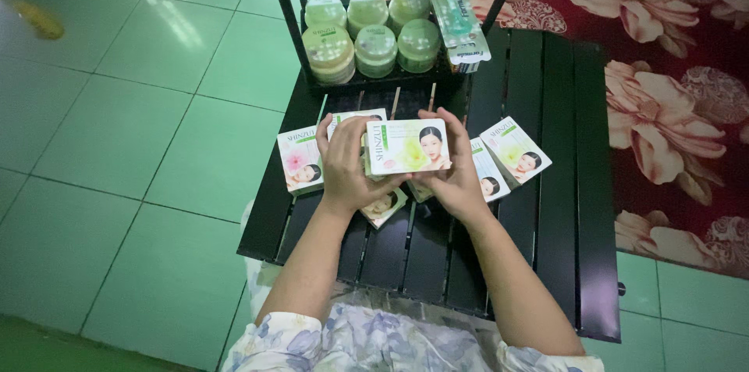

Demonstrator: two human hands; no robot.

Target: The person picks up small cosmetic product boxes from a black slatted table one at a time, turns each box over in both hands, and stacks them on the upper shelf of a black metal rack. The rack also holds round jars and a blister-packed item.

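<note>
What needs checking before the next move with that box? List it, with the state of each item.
1. Both hands on the box: left hand and right hand hold the small box at its ends: ok.
2. Box held level, front up: ok.
3. Other boxes lying flat on the black table: ok.
4. Round jars standing together at the table's far end: ok.
5. Box sealed or empty: cannot tell.

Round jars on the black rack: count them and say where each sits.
6 round jars, in two rows of three. Back row: left, middle, right. Front row: left, middle, right. Any beneath them would be hidden.
</note>
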